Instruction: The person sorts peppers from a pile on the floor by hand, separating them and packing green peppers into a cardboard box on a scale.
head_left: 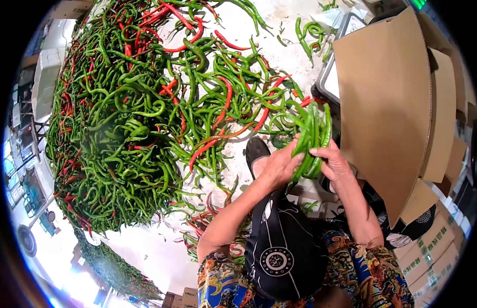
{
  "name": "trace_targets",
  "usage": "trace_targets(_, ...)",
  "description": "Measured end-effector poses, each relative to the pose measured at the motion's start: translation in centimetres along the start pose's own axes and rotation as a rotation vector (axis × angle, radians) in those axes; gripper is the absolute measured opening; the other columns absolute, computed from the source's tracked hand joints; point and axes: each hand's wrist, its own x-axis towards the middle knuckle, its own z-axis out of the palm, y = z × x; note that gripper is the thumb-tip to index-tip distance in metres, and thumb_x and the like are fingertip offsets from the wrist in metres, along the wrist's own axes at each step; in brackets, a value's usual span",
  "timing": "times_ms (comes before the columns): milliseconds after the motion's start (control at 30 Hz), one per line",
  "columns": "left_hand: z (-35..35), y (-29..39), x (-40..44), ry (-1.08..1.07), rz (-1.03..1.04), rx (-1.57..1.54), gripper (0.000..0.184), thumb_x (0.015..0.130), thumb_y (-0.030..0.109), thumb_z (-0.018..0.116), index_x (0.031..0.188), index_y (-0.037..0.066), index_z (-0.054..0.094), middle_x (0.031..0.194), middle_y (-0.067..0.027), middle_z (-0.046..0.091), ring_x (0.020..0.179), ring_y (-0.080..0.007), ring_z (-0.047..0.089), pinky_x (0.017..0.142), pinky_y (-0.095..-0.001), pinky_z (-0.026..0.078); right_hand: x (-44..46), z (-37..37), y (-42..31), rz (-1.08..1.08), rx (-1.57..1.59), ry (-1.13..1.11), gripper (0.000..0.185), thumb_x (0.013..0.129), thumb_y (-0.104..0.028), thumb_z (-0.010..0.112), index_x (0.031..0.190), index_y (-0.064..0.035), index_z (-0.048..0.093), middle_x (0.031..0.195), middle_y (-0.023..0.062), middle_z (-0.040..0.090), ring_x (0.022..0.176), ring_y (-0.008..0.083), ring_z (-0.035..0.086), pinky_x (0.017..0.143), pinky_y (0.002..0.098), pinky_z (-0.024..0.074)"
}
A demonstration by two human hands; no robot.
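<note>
Closest to me I see the patterned sleeves (220, 280) and the black trousers (290, 231) with white print. Beyond them, the left hand (279, 165) and the right hand (335, 163) hold together one bunch of green peppers (313, 136). The fingers of both hands are curled closely around this bunch, with the thumbs on its near side (some fingers are hidden behind, so I cannot tell exactly how they lie). The bunch is raised above the floor (169, 256), near a large cardboard box (387, 97) toward the floor's right edge. A dark shoe (256, 149) stands beside the left hand. Farther out, loose peppers (225, 97), green and red, are scattered over the middle of the floor, and a big heap (115, 123) of them lies toward its left edge.
</note>
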Motion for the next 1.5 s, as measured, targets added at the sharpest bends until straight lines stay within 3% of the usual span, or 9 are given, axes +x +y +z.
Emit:
trace_targets(300,-1.5,-0.2,3.2,-0.343,0.265,0.337,0.040,0.089,0.033,0.064,0.114,0.002,0.063,0.102,-0.0205,0.066,0.094,-0.0366,0.065,0.083,-0.0422,0.051,-0.6,0.2,-0.6,-0.127,-0.255,0.241,0.038,0.079,-0.008,0.074,0.113,-0.0004,0.057,0.095,0.0063,0.065,0.085,0.0148,0.063,0.080,0.0294,0.0521)
trace_targets(367,-3.1,-0.7,4.4,0.056,0.192,0.209,0.029,0.089,0.025,0.066,0.106,0.002,0.066,0.097,-0.0184,0.067,0.090,-0.0343,0.065,0.081,-0.0418,0.052,-0.4,-0.7,-1.2,-0.126,-0.254,0.220,0.035,0.080,-0.010,0.073,0.109,-0.0007,0.057,0.091,0.0065,0.065,0.081,0.0145,0.062,0.077,0.0292,0.0529)
trace_targets(433,-4.8,-1.1,6.4,0.472,0.401,0.816,0.030,0.079,0.008,0.065,0.108,0.004,0.059,0.107,-0.0168,0.058,0.099,-0.0351,0.056,0.080,-0.0426,0.047,-0.5,-0.3,-1.9,-0.128,-0.210,0.251,0.033,0.080,-0.011,0.073,0.107,-0.0010,0.057,0.088,0.0063,0.065,0.079,0.0143,0.062,0.074,0.0292,0.0533)
trace_targets(533,-6.6,-3.0,10.1,0.617,0.506,1.194,0.033,0.072,0.004,0.062,0.104,0.008,0.059,0.102,-0.0136,0.056,0.100,-0.0317,0.051,0.082,-0.0436,0.041,-0.8,0.5,-2.4,-0.124,-0.184,0.262,0.033,0.081,-0.011,0.072,0.108,-0.0006,0.057,0.088,0.0057,0.063,0.079,0.0140,0.062,0.074,0.0291,0.0533)
trace_targets(733,-8.0,-5.2,12.6,0.516,0.450,1.095,0.031,0.073,0.010,0.065,0.103,0.008,0.058,0.091,-0.0124,0.056,0.095,-0.0316,0.054,0.083,-0.0458,0.038,-1.7,2.1,-3.9,-0.153,-0.241,0.278,0.037,0.081,-0.011,0.071,0.112,0.0004,0.054,0.092,0.0050,0.061,0.080,0.0136,0.062,0.075,0.0288,0.0528)
trace_targets(900,-7.9,-5.4,11.5,0.507,0.376,0.675,0.060,0.075,0.015,0.072,0.130,0.007,0.049,0.108,-0.0143,0.060,0.102,-0.0345,0.056,0.089,-0.0462,0.038,-1.6,1.7,-3.7,-0.194,-0.218,0.243,0.039,0.082,-0.010,0.069,0.116,0.0000,0.052,0.093,0.0048,0.061,0.082,0.0132,0.061,0.076,0.0285,0.0523)
trace_targets(1000,-6.4,-6.3,10.9,0.335,0.256,0.312,0.040,0.079,0.013,0.068,0.117,0.004,0.061,0.097,-0.0178,0.066,0.088,-0.0344,0.064,0.078,-0.0418,0.050,-2.3,2.4,-3.9,-0.224,-0.195,0.266,0.039,0.082,-0.009,0.069,0.116,-0.0005,0.053,0.095,0.0048,0.060,0.083,0.0130,0.060,0.077,0.0282,0.0520)
trace_targets(1200,-4.6,-6.2,10.4,0.603,0.383,1.096,0.035,0.072,0.007,0.064,0.106,0.012,0.060,0.086,-0.0074,0.055,0.087,-0.0279,0.052,0.075,-0.0410,0.041,-3.8,1.9,-3.6,-0.167,-0.244,0.295,0.042,0.081,-0.010,0.069,0.117,0.0016,0.052,0.097,0.0050,0.059,0.086,0.0136,0.059,0.079,0.0287,0.0495)
trace_targets(1500,-5.9,-6.6,13.2,0.742,0.334,1.041,0.056,0.075,0.008,0.064,0.129,0.011,0.050,0.094,-0.0085,0.053,0.090,-0.0288,0.051,0.083,-0.0435,0.037,-8.1,2.9,-3.7,-0.083,-0.247,0.287,0.037,0.083,-0.007,0.067,0.116,0.0008,0.054,0.100,0.0057,0.060,0.087,0.0131,0.057,0.081,0.0284,0.0468)
